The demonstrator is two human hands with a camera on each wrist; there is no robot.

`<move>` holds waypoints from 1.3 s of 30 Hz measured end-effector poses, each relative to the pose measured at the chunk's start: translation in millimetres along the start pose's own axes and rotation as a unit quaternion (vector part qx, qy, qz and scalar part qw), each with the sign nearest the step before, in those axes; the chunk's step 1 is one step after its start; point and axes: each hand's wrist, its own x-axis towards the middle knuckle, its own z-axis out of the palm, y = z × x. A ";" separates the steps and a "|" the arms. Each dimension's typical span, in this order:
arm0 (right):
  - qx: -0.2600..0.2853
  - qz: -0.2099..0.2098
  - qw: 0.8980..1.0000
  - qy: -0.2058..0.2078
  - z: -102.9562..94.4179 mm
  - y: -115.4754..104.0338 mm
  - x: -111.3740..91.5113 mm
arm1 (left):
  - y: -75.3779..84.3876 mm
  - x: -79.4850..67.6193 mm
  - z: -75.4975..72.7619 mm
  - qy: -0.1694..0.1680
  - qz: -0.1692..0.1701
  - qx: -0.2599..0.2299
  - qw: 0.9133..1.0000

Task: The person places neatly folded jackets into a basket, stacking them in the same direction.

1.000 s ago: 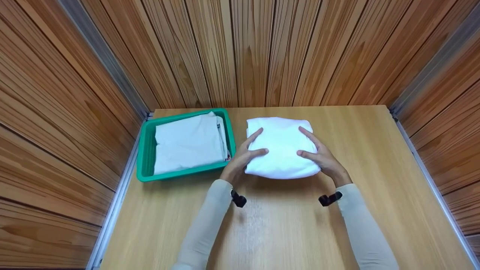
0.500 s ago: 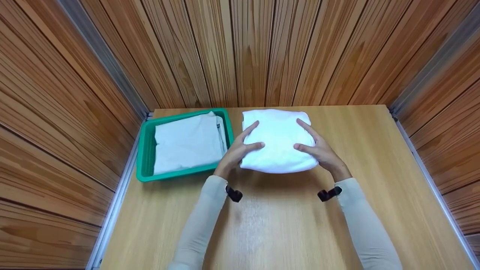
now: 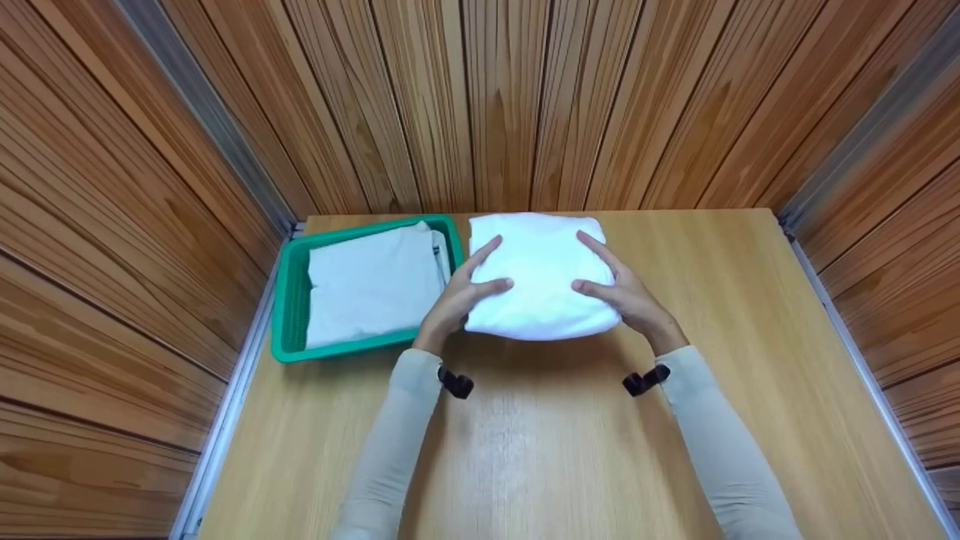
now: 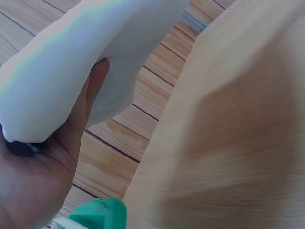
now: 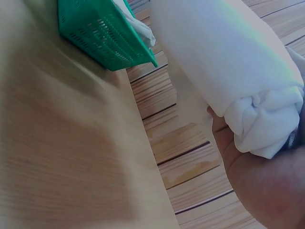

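A bulky white folded cloth (image 3: 541,277) is held up over the table between both hands. My left hand (image 3: 455,301) grips its left side, thumb on top and some fingers curled beneath, as the left wrist view of the cloth (image 4: 57,71) shows. On the opposite side my right hand (image 3: 636,298) grips it the same way. The right wrist view shows a rolled, bunched end of the cloth (image 5: 264,119) over the palm. Left of the hands stands a green plastic basket (image 3: 360,350) with a folded off-white cloth (image 3: 371,289) lying in it.
The basket's slotted wall (image 5: 102,40) rises beside the left hand, close to the held cloth. Wood-panelled walls (image 3: 502,105) enclose the light wood table (image 3: 517,465) at the back and both sides. Each wrist carries a small black camera mount (image 3: 456,382).
Both hands have lifted the white folded cloth and moved it left and away from me, closer to the basket. The basket and its contents have stayed put.
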 end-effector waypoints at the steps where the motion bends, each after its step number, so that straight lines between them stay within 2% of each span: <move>1: 0.001 -0.001 1.000 -0.002 1.6 -1.1 1.6 | 0.5 -0.5 -2.0 0.001 0.002 -0.001 1.000; 10: 0.006 -0.011 1.000 -0.016 15.8 -9.7 16.4 | 4.3 -6.0 -22.6 0.015 0.001 -0.006 1.000; 17: 0.022 -0.022 0.999 -0.036 29.0 -15.4 27.5 | 5.8 -11.4 -39.4 0.019 0.013 -0.013 1.000; 27: 0.007 -0.039 0.998 -0.052 48.1 -20.0 42.3 | 4.0 -20.7 -62.0 0.034 0.017 -0.010 0.999; 32: -0.004 -0.045 0.997 -0.061 57.6 -23.7 47.7 | 4.3 -26.1 -73.1 0.045 0.013 -0.009 0.999; 39: -0.013 -0.048 0.996 -0.074 71.8 -31.7 55.3 | 6.0 -34.1 -89.8 0.054 -0.005 -0.032 0.998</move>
